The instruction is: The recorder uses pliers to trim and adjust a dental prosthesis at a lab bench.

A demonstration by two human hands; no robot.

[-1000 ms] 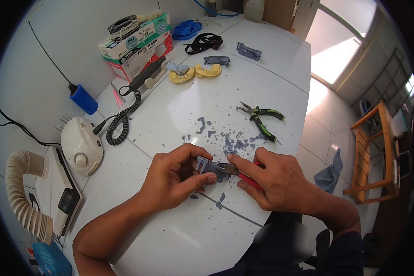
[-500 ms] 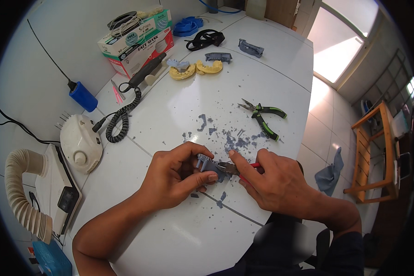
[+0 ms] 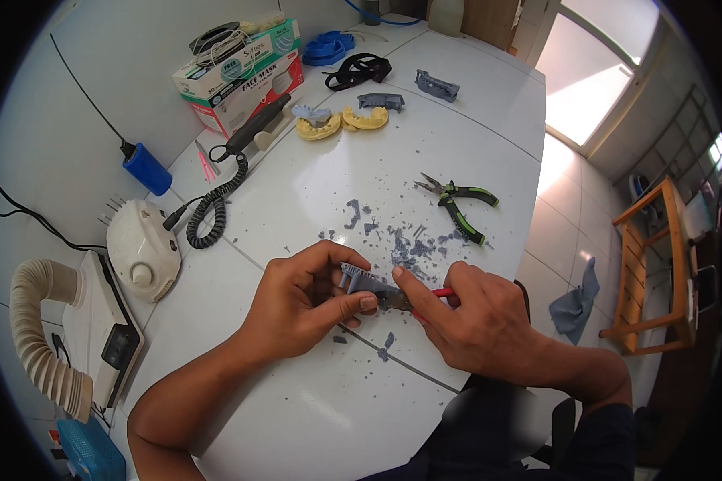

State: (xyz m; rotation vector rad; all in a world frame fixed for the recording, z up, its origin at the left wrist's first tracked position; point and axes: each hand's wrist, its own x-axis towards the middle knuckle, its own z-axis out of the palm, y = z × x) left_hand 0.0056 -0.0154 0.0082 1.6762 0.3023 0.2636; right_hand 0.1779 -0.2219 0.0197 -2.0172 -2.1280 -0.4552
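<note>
My left hand [image 3: 293,309] is closed around a small grey dental model [image 3: 363,280], which looks 3D-printed and has a row of thin supports along it. Fingers wrap its far side and the thumb presses the near side, hiding part of it. My right hand [image 3: 485,325] grips red-handled nippers [image 3: 395,299] whose metal jaws meet the model's right end. Most of the handles are hidden inside that hand. Grey broken bits [image 3: 409,252] lie scattered on the white table just beyond both hands.
Green-handled pliers [image 3: 461,204] lie open at the right. Yellow dental casts [image 3: 319,128], more grey printed pieces [image 3: 437,85] and black straps [image 3: 358,72] are at the back. Leftward stand mask boxes [image 3: 257,88], a rotary handpiece [image 3: 257,124], its white control unit [image 3: 143,248] and a ribbed hose [image 3: 44,321].
The nippers and right hand have shifted slightly, the jaws now lower and flatter against the model's right end. The model has tilted a little in my left hand.
</note>
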